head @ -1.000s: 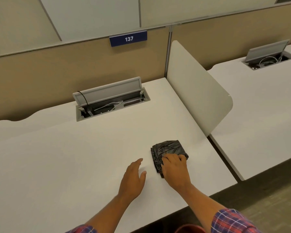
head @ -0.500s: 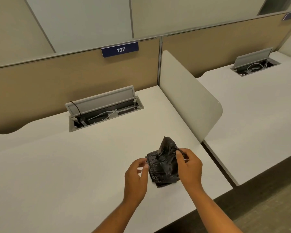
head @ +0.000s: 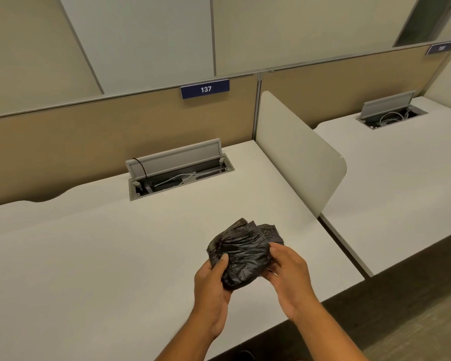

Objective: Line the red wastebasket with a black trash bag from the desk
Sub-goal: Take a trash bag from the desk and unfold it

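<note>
A folded, crumpled black trash bag is held just above the white desk, near its front right part. My left hand grips the bag's lower left side, thumb on top. My right hand holds its right edge from below and beside. Both hands pinch the bundle between them. The red wastebasket is out of view.
An open grey cable tray with wires sits at the desk's back. A white divider panel stands along the right edge, with a second desk beyond it. Dark floor lies below the front edge.
The bag lay flat on the desk under my right hand a second ago. Both hands have since lifted it and hold it between them, and the bundle has loosened slightly.
</note>
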`<state>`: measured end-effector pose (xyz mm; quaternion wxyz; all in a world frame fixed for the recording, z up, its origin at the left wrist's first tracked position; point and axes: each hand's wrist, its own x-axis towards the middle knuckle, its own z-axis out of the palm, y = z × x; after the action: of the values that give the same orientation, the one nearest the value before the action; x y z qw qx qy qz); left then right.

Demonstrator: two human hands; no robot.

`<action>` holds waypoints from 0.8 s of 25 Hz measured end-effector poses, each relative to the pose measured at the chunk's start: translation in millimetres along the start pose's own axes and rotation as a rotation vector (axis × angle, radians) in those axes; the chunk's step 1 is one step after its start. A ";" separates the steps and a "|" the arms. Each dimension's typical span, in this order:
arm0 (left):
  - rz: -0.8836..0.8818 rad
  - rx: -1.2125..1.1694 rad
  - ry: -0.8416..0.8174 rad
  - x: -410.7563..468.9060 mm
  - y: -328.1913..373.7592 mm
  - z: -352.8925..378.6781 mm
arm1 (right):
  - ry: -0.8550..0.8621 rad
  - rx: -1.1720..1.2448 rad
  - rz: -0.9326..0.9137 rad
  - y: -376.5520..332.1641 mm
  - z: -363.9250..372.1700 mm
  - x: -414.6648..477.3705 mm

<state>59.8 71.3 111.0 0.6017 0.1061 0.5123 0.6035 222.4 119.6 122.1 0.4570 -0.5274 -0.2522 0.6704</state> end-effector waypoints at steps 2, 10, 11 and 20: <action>0.034 0.079 0.043 -21.1 5.4 -21.8 | 0.128 -0.335 -0.150 9.6 8.4 -27.8; 0.097 0.166 0.027 -120.0 2.5 -92.1 | -0.256 -0.996 -0.460 58.6 46.1 -143.5; 0.091 0.152 0.016 -131.9 1.0 -99.6 | -0.242 -1.023 -0.465 68.1 46.5 -154.9; 0.070 0.072 0.005 -203.5 -26.0 -155.8 | 0.019 -0.677 -0.247 112.1 7.1 -215.6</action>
<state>11.4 -181.6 120.5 0.5749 0.1441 0.5311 0.6056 182.5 -119.8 135.3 0.3364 -0.6207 -0.5176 0.4834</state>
